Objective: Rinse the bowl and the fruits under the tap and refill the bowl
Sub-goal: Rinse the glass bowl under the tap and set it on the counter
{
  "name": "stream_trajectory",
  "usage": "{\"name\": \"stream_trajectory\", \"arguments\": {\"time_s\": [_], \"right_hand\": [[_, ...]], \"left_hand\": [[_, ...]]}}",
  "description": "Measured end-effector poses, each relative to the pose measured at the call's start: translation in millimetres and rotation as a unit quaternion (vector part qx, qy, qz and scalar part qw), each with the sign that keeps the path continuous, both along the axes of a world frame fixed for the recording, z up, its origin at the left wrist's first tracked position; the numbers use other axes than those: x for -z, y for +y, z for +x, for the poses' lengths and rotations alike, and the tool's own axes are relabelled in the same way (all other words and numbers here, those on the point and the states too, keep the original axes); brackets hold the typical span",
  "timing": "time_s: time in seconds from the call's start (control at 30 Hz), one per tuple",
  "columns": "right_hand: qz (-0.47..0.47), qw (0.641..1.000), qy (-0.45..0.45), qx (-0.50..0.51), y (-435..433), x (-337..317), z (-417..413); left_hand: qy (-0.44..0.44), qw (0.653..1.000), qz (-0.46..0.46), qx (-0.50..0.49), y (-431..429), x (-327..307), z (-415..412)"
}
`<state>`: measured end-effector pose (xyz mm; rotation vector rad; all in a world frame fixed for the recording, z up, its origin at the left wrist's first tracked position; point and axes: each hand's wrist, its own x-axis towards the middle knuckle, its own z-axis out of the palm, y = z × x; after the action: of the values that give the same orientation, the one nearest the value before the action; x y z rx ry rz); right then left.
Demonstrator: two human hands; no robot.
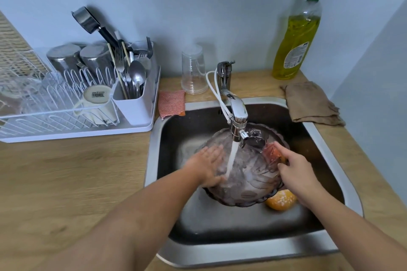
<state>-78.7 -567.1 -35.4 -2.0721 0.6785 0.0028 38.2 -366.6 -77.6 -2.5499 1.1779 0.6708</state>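
I have the bowl [248, 174] held in the middle of the sink [220, 229], right under the tap [236, 114], so the stream [231, 158] lands on its left half and runs across the ribbed glass. Whether it shows me its inside or its underside I cannot tell.

My left hand [207, 164] lies flat on the bowl's left side with the fingers straight and close together. It grips nothing. I judge it is there to rub the wet glass beside the stream. My right hand [295, 169] is at the right rim with the fingers curled over the edge. That looks like the holding hand, steadying the bowl and tilting it into the water while the other wipes.

The fruits are out of the bowl, which makes sense for rinsing it alone. An orange [280, 200] sits on the sink floor toward the front right corner, tucked partly under the bowl's rim and my right wrist. A red fruit [272, 153] shows through the glass near the far right of the bowl, just by my right fingertips.

My reading is that the bowl rinse is under way and that the fruits and the refill are not yet done. The wet glass could slip, so the right hand's grip matters most.
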Motion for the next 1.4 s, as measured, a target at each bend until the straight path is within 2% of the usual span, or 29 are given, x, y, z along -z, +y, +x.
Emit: {"name": "stream_trajectory", "arguments": {"time_s": [0.1, 0.17, 0.23, 0.3, 0.4, 0.47, 0.53, 0.63, 0.73, 0.97, 1.13, 1.23, 1.4], "right_hand": [[-0.016, 1.000, -0.003, -0.016, 1, -3, 0], [-0.017, 1.000, -0.011, -0.021, 2, -4, 0], [-0.015, 1.000, -0.022, -0.014, 4, -5, 1], [-0.012, 0.999, -0.034, 0.013, 4, -7, 3], [-0.033, 0.998, -0.043, 0.033, -3, -10, 6], [-0.049, 0.998, -0.041, 0.023, -7, -11, 8], [-0.053, 0.998, -0.033, 0.010, -8, -11, 8], [-0.069, 0.997, -0.018, -0.022, -5, -10, 8], [-0.062, 0.997, -0.011, -0.043, 0, -11, 5], [0.011, 0.998, -0.021, -0.050, 8, -3, -4], [0.062, 0.998, -0.008, -0.033, -1, -2, -11], [0.058, 0.997, -0.001, -0.050, 5, -2, -11], [0.085, 0.995, 0.002, -0.054, 12, -6, -11]], "left_hand": [[-0.014, 0.998, -0.067, -0.013, -22, 4, 10], [0.034, 0.989, -0.140, -0.027, -39, 12, 8], [0.089, 0.980, -0.175, -0.042, -49, 17, -2], [0.125, 0.975, -0.173, -0.055, -47, 18, -15], [0.142, 0.981, -0.123, -0.037, -23, 16, -27], [0.124, 0.985, -0.116, -0.007, -5, 15, -27], [0.068, 0.991, -0.118, 0.008, 4, 15, -21], [-0.031, 0.998, -0.052, 0.003, 11, 16, -1], [-0.092, 0.993, -0.074, -0.012, 8, 9, 18], [-0.090, 0.984, -0.124, 0.095, -28, 13, 24], [-0.120, 0.985, -0.119, 0.018, 5, 16, 36], [-0.105, 0.986, -0.132, 0.005, -14, 15, 26], [-0.089, 0.967, -0.237, -0.030, -44, -2, 28]]}}
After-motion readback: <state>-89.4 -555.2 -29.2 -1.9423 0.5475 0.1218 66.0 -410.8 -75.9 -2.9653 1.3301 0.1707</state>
